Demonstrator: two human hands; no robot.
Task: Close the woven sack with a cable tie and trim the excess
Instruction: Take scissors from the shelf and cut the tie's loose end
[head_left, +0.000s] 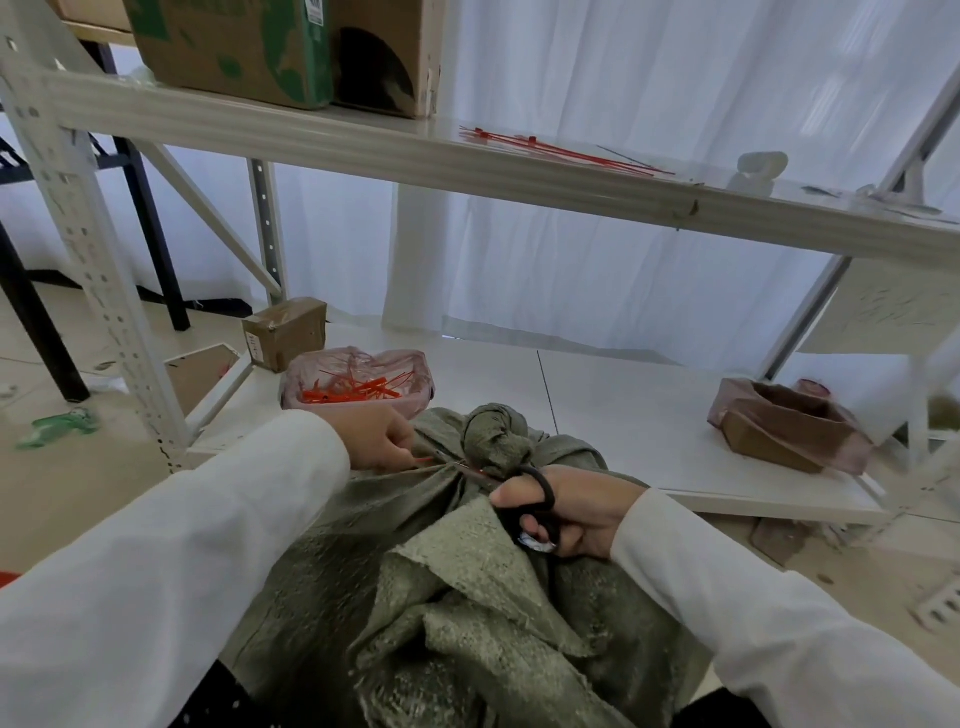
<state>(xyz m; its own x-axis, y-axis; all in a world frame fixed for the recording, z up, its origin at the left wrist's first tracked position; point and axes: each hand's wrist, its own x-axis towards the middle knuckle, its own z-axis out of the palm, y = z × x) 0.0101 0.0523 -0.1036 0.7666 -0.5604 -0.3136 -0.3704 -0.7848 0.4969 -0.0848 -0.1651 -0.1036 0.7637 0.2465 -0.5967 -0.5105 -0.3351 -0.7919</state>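
A grey-green woven sack (467, 613) stands in front of me, its mouth gathered into a bunched neck (493, 436). A red cable tie (431, 461) circles the neck, and its loose tail runs left into my left hand (382, 439), which pinches it. My right hand (566, 512) grips black-handled scissors (540, 499) just right of the neck, with the blades pointing left at the tie. The blade tips are hidden among the folds of cloth.
A pink-lined tub (358, 384) of cut red tie pieces sits behind the sack on the low white shelf (623, 410). A second lined box (789, 426) stands to the right. Spare red ties (561, 150) lie on the upper shelf. A small cardboard box (285, 332) is at the back left.
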